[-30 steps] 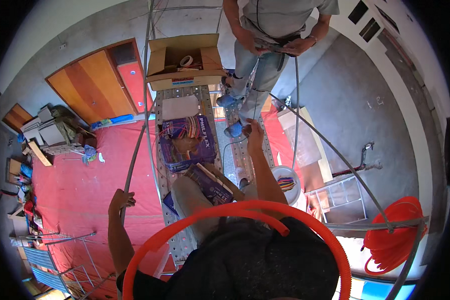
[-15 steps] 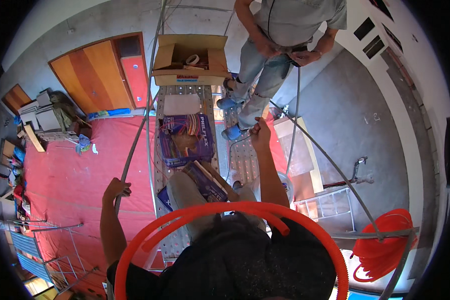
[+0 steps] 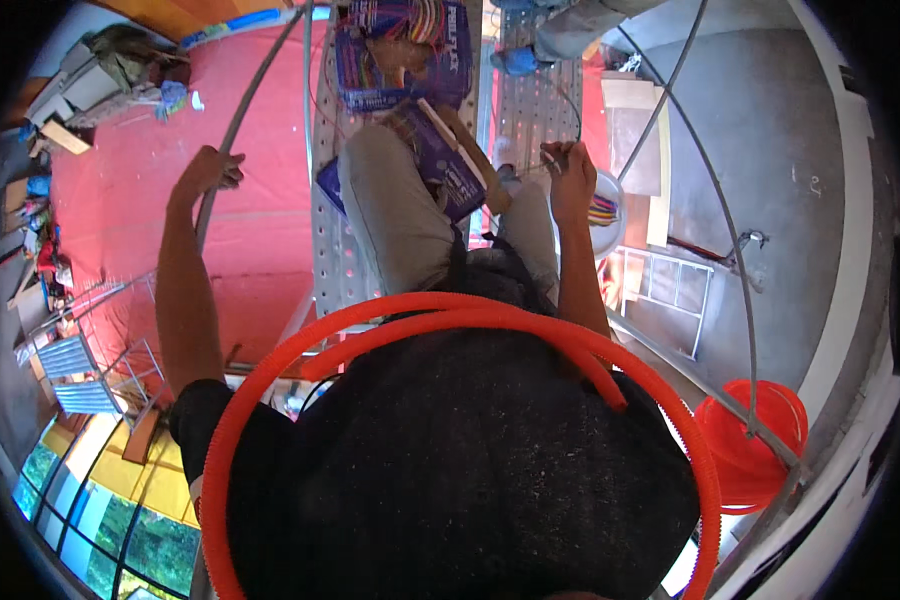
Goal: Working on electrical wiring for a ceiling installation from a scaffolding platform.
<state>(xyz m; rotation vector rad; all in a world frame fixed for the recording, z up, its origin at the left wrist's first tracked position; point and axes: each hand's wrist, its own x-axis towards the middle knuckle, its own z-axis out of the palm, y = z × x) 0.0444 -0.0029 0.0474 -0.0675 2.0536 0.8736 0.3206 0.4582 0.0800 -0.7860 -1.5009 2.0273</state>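
You're basically gripping a grey pole with your left hand and holding your right hand half-curled near a pale bucket of colourful wires, while red tubing is looping over your black shirt and a torn purple box is sitting on holey metal planking.

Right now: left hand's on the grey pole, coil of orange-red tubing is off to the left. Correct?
Wrong side for the coil: the head view shows the coil of orange-red tubing off to the right. The left hand is on the grey pole, as you said.
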